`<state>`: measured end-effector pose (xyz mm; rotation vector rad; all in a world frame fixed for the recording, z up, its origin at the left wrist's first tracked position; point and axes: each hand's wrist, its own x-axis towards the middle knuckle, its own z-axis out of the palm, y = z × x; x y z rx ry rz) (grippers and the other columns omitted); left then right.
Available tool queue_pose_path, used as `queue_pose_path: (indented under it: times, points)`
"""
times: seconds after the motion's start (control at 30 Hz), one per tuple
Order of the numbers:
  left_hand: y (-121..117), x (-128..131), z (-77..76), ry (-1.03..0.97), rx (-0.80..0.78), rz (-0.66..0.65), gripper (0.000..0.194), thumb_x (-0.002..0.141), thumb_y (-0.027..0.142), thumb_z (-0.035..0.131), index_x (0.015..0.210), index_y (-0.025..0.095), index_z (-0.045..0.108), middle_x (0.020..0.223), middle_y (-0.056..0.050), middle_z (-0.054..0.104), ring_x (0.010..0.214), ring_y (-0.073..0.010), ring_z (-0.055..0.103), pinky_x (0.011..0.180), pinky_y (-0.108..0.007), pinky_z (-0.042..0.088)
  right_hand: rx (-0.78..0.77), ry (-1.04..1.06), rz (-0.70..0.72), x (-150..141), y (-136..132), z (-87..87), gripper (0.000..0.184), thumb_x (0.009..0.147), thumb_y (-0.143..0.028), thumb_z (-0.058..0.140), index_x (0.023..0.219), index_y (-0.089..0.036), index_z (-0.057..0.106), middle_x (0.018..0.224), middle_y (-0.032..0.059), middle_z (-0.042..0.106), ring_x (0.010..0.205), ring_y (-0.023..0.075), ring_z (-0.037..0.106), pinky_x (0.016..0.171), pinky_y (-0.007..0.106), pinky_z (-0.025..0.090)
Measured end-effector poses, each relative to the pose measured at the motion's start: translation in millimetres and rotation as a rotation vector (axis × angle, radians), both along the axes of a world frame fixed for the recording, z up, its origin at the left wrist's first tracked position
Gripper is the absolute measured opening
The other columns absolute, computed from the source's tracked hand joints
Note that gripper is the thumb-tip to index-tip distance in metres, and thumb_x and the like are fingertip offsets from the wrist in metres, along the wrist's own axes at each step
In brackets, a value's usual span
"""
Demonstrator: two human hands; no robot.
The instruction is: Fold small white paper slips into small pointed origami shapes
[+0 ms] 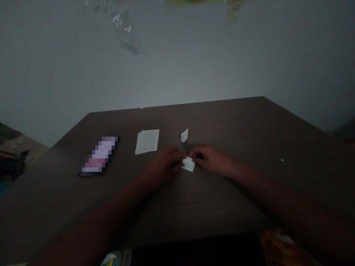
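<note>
A small folded piece of white paper (189, 164) lies low over the table between my two hands. My left hand (169, 162) pinches its left edge with thumb and fingers. From the other side my right hand (206, 156) grips the upper right corner, its fingers curled. Just beyond my hands sits a second small folded paper (184, 136), untouched. To the left of it rests a stack of printed paper sheets (148, 141), slightly fanned at one side.
The brown table (235, 122) meets a pale wall (194, 66) at the back. A phone (100, 156) with a blurred-out screen lies at the left. A tiny white scrap (282, 160) is on the right side. Clear plastic (123, 27) hangs on the wall.
</note>
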<state>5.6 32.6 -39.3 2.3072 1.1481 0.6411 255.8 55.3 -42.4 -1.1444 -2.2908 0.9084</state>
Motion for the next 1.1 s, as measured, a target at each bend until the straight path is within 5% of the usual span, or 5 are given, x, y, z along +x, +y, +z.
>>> queue_pose_path:
  times: [0.17,0.37,0.73,1.1]
  points:
    - [2,1,-4.5,0.144,0.064,-0.082,0.025,0.103,0.018,0.065,0.117,0.024,0.084,0.13,-0.011,0.08,0.127,-0.0334,0.07,0.116,-0.05,0.051,0.211,-0.094,0.042,-2,0,-4.6,0.018,0.099,-0.009,0.069,0.098,-0.024,0.078,0.104,0.0076,0.079,0.109,0.0282,0.07,0.105,0.046,0.052]
    - [-6,5,10.2,0.248,0.053,-0.043,0.026,0.104,0.018,0.065,0.119,0.024,0.085,0.134,-0.011,0.082,0.134,-0.0395,0.067,0.117,-0.054,0.044,0.31,-0.187,0.075,-4,-5,-2.4,0.015,0.102,-0.015,0.07,0.097,-0.023,0.081,0.105,0.0104,0.076,0.109,0.0307,0.069,0.111,0.052,0.05]
    - [-12,6,18.0,0.249,0.061,-0.032,0.028,0.103,0.019,0.065,0.121,0.026,0.085,0.133,-0.007,0.082,0.131,-0.0377,0.066,0.113,-0.046,0.04,0.195,-0.137,0.088,2,-6,2.6,0.013,0.091,-0.018,0.083,0.101,-0.025,0.082,0.111,0.0106,0.079,0.114,0.0333,0.071,0.113,0.053,0.053]
    - [-4,6,8.9,0.242,0.074,-0.038,0.025,0.101,0.017,0.073,0.12,0.027,0.086,0.13,-0.009,0.083,0.13,-0.0374,0.071,0.11,-0.052,0.046,0.151,-0.074,0.084,5,-2,-2.1,0.012,0.092,-0.021,0.087,0.099,-0.025,0.08,0.108,0.0071,0.078,0.108,0.029,0.073,0.104,0.048,0.055]
